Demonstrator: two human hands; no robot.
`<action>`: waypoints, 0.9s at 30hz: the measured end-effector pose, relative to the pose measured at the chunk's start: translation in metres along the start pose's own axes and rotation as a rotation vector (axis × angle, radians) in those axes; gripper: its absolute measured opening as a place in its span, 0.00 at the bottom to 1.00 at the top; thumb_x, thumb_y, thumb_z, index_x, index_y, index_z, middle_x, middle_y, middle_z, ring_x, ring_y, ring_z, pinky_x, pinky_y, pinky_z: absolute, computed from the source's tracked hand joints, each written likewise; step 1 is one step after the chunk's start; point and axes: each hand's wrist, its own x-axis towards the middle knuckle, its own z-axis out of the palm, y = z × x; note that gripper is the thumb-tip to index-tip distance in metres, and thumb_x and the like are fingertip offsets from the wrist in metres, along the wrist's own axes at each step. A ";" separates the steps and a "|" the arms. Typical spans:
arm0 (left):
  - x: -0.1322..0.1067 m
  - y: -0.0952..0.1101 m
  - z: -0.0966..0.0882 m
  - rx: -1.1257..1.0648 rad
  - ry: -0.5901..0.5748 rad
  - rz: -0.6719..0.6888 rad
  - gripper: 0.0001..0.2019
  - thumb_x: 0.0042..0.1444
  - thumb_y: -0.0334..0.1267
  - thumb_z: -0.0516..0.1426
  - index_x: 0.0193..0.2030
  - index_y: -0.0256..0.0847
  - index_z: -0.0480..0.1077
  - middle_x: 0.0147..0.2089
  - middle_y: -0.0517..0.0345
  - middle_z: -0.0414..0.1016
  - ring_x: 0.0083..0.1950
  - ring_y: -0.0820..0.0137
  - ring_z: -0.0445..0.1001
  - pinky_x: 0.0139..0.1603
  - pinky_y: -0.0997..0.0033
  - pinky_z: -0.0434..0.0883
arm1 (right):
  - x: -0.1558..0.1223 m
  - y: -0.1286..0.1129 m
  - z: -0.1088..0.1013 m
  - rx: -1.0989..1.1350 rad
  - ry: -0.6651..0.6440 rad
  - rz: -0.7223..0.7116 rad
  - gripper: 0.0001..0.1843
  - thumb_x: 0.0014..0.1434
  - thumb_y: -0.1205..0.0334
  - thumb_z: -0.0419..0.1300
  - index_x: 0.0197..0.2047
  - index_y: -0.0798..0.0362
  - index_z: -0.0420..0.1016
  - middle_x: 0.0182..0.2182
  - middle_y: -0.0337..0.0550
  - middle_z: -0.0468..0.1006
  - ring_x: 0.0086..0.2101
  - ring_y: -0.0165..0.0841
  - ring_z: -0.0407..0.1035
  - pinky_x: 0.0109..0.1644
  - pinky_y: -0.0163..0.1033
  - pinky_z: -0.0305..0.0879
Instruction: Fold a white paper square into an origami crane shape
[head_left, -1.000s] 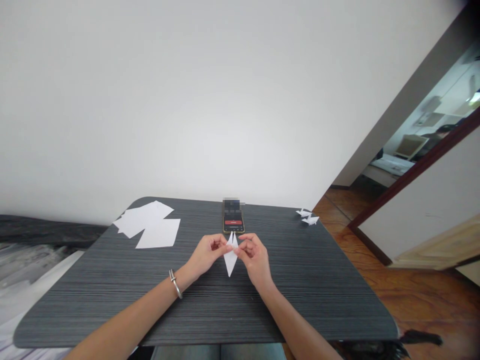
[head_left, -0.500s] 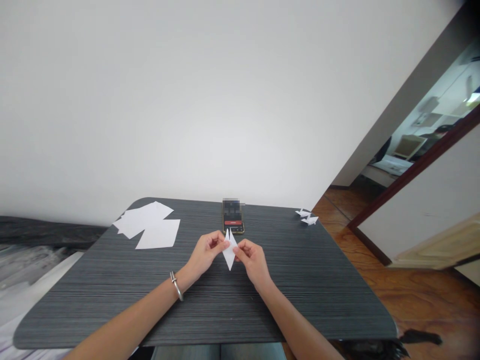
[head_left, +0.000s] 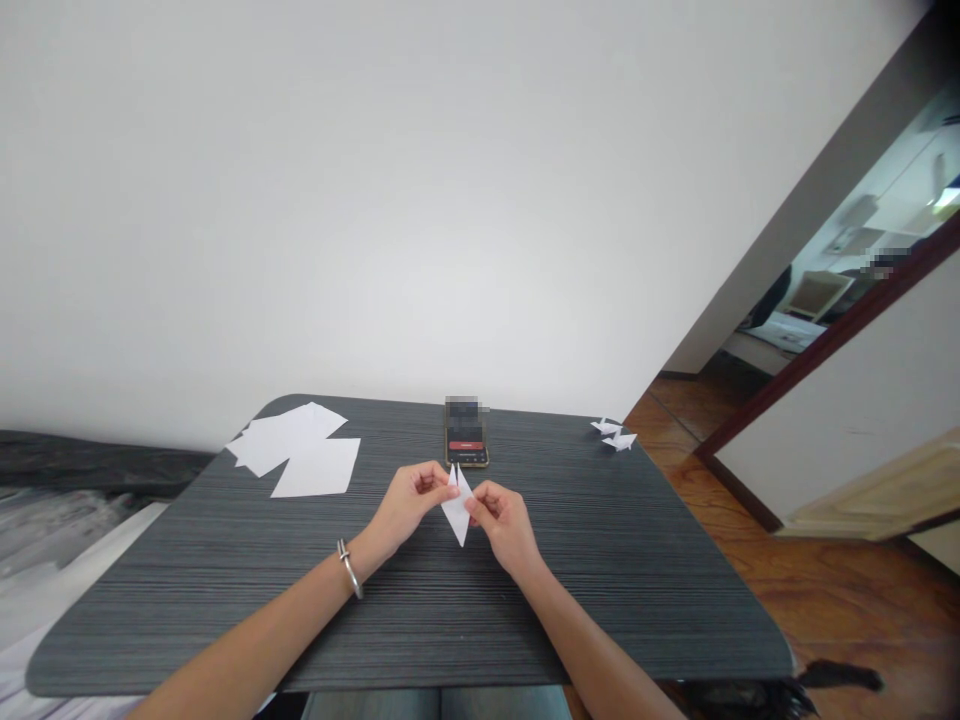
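Note:
A small white folded paper [head_left: 459,510], shaped like a narrow diamond with a split top, is held above the middle of the table. My left hand [head_left: 412,500] pinches its left edge between thumb and fingers. On the right edge, my right hand [head_left: 504,520] is closed with the thumb on the front of the paper. The split points face away from me and the single point faces me. A silver bracelet [head_left: 349,570] circles my left wrist. Just beyond the paper lies a phone [head_left: 466,440] with its screen lit.
White paper sheets [head_left: 315,467] overlap at the back left of the dark wood-grain table [head_left: 390,630]. Small folded paper figures [head_left: 619,440] stand near the back right corner. A white wall [head_left: 450,200] rises behind the table, and a doorway opens at the right.
The folded paper has tilted slightly and dropped a little toward me, its lower point shifting right. Both hands keep their pinch on it.

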 end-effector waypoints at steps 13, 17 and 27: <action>-0.001 0.003 0.001 -0.020 0.006 0.005 0.11 0.44 0.37 0.61 0.22 0.34 0.64 0.21 0.64 0.65 0.24 0.78 0.61 0.26 0.78 0.57 | -0.001 0.001 0.002 -0.019 -0.083 -0.017 0.14 0.52 0.55 0.57 0.22 0.54 0.63 0.17 0.33 0.62 0.20 0.26 0.55 0.26 0.31 0.54; -0.001 0.006 0.000 -0.054 0.019 0.006 0.08 0.44 0.36 0.61 0.29 0.34 0.69 0.25 0.62 0.68 0.26 0.76 0.64 0.30 0.76 0.60 | -0.001 0.001 0.003 0.016 -0.099 0.015 0.14 0.51 0.53 0.57 0.22 0.54 0.64 0.17 0.34 0.63 0.20 0.26 0.56 0.25 0.32 0.54; 0.000 0.012 -0.004 -0.147 -0.079 -0.099 0.08 0.39 0.33 0.63 0.25 0.34 0.69 0.23 0.63 0.70 0.25 0.77 0.65 0.29 0.77 0.60 | -0.003 0.002 0.003 -0.001 -0.133 0.007 0.12 0.51 0.56 0.57 0.22 0.54 0.65 0.18 0.34 0.63 0.20 0.26 0.56 0.26 0.32 0.54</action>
